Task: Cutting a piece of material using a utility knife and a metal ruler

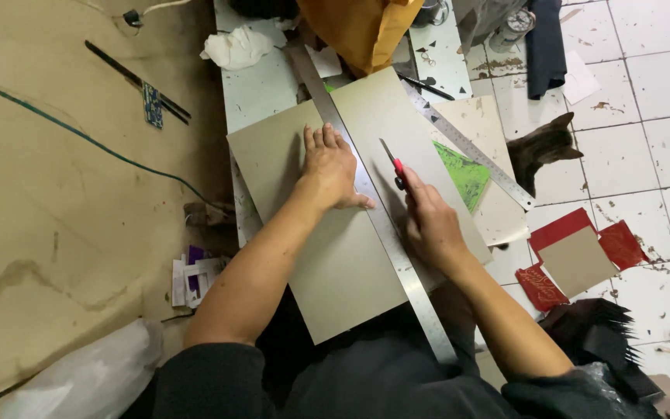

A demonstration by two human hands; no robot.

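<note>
Left hand (333, 167), fingers flat & together, pins steel ruler (374, 209) on grey board (335, 264) atop table (257, 85). Right hand (428, 225) fingers wrap red knife (391, 161) at ruler edge; press ruler firmly, blade tight to edge.

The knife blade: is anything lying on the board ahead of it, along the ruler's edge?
Nothing visible. The knife in the right hand sits against the ruler, which the left hand presses down; the grey board ahead looks bare.

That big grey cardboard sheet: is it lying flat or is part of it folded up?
Flat. The grey cardboard sheet lies spread on the table, pinned by the long steel ruler under the left hand; no edge lifts.
</note>
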